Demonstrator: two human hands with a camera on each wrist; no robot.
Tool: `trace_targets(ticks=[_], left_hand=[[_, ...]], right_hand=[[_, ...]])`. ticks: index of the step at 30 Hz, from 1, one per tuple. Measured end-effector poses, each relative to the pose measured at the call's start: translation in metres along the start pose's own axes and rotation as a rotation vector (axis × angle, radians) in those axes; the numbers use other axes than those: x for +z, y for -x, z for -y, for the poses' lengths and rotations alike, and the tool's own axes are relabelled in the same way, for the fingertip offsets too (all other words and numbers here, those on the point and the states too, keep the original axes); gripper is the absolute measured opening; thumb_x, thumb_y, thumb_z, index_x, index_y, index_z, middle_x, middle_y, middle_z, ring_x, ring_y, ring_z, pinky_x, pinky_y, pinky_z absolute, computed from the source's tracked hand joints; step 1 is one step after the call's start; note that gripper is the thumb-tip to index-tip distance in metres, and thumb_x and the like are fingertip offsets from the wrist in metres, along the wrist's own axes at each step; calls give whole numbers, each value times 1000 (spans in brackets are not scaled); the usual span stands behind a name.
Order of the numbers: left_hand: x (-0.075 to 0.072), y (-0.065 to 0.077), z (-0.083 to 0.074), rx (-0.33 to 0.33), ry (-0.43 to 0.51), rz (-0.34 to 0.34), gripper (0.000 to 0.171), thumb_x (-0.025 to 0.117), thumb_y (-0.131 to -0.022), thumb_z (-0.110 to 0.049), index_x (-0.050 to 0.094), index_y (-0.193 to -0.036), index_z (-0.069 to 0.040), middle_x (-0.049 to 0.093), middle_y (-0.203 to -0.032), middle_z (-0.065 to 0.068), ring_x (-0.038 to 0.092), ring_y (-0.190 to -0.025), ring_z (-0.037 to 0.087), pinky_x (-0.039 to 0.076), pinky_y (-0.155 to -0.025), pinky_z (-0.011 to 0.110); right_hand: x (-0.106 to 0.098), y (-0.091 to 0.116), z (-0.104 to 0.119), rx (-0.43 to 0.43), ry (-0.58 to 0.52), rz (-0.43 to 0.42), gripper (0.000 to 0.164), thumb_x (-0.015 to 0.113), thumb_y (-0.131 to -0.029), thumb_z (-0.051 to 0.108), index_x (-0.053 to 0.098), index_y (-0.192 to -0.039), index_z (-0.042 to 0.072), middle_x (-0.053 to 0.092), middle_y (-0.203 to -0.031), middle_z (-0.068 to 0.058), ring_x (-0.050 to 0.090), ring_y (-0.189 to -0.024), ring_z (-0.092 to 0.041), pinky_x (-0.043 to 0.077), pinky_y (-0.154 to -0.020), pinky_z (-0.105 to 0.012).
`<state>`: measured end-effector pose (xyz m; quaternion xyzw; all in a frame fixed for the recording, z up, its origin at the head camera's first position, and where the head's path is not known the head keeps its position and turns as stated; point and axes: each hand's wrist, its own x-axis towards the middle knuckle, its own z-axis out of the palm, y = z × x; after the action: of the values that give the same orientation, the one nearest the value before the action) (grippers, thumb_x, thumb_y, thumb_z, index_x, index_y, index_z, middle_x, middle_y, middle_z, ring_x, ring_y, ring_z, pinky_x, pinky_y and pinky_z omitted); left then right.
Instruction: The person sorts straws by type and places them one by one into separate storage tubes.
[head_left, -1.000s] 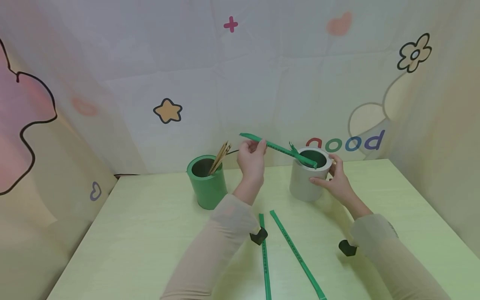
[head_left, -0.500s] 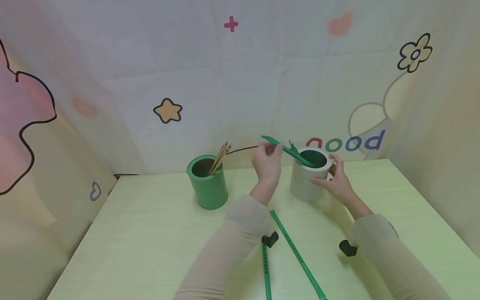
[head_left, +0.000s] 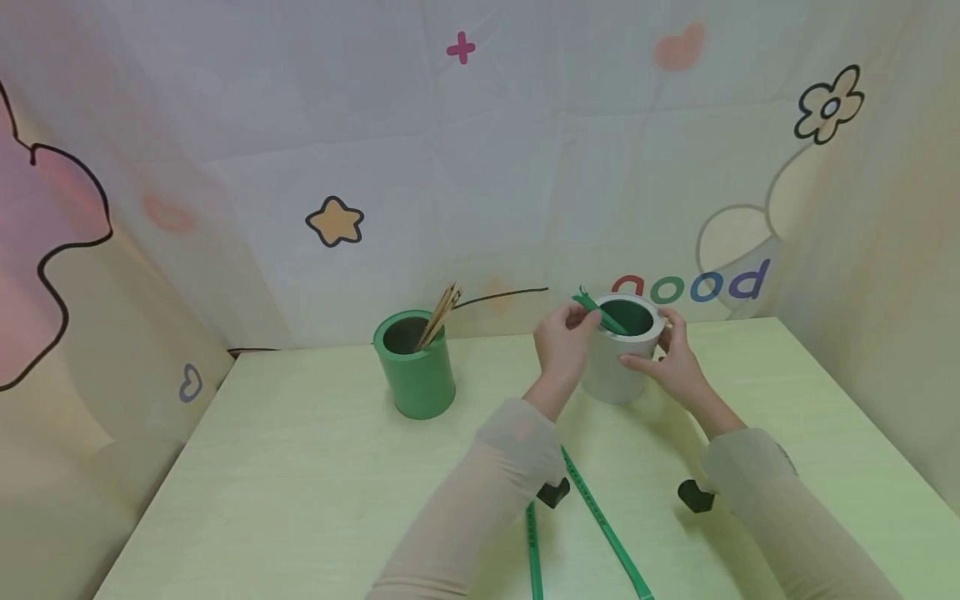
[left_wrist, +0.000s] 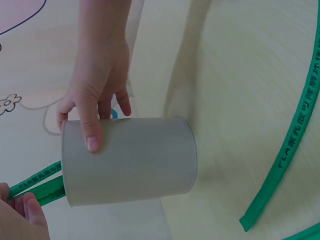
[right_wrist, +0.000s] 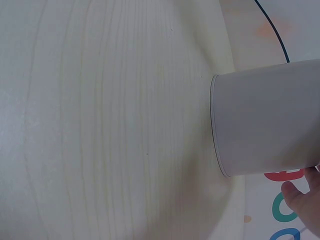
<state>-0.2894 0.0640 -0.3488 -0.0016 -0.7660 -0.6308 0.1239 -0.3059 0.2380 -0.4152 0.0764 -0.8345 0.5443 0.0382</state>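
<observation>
My left hand (head_left: 566, 342) is at the left rim of the white cup (head_left: 611, 371), pinching a green-wrapped straw. In the left wrist view, two wrapped straws run from beside the left fingers into the cup: one printed straw (left_wrist: 36, 177) above and another straw (left_wrist: 50, 191) below. My right hand (head_left: 681, 367) grips the cup from the right, thumb on its front and fingers near the rim. The cup stands upright on the table. Two more wrapped straws lie in front: a left straw (head_left: 534, 554), partly behind my left sleeve, and a right straw (head_left: 607, 529).
A green cup (head_left: 420, 387) stands to the left, with several thin brown sticks (head_left: 438, 318) leaning out of it. A printed cloth (head_left: 495, 183) hangs behind the pale wooden table (head_left: 285, 467). Black wrist cameras hang below both cuffs.
My left hand has moved right and slightly down toward the white cup, taking its straw further into the cup. The right hand and the cup have stayed in place.
</observation>
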Motion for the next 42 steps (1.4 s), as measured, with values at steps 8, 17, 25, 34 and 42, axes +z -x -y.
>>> trace_targets(ticks=[8,17,25,34,42], left_hand=[[2,3,8,-66,-16,42,16,63,-82,-24,66,-93,-14,67,-90,-3,60,-85,10,50,-72,23],[-7,9,26,-79,-38,83,32,63,-81,-26,59,-111,-15,66,-91,0,62,-80,15,51,-71,28],[-29,8,44,-113,-62,124,40,62,-82,-25,50,-120,-20,62,-95,-2,61,-82,13,49,-69,27],[-50,10,60,-138,-111,138,44,62,-82,-24,46,-123,-18,60,-95,-2,58,-76,11,46,-62,22],[-63,10,78,-164,-169,148,47,64,-80,-25,45,-123,-17,61,-95,0,58,-75,12,45,-61,21]], right_hand=[[2,0,-1,-8,4,0,94,66,-79,26,-6,-137,15,13,-145,-22,11,-133,-41,16,-97,-66],[1,1,-3,-16,4,0,93,66,-79,25,-6,-138,17,12,-146,-21,11,-133,-41,15,-98,-65],[0,0,-3,-3,-1,10,94,66,-79,27,-7,-138,19,10,-146,-20,8,-134,-40,15,-100,-63],[-1,6,15,19,-21,25,92,64,-81,18,-8,-138,13,9,-145,-24,8,-133,-42,15,-99,-64],[-1,3,6,20,-9,21,94,66,-79,25,-7,-138,17,9,-147,-21,8,-134,-40,15,-99,-64]])
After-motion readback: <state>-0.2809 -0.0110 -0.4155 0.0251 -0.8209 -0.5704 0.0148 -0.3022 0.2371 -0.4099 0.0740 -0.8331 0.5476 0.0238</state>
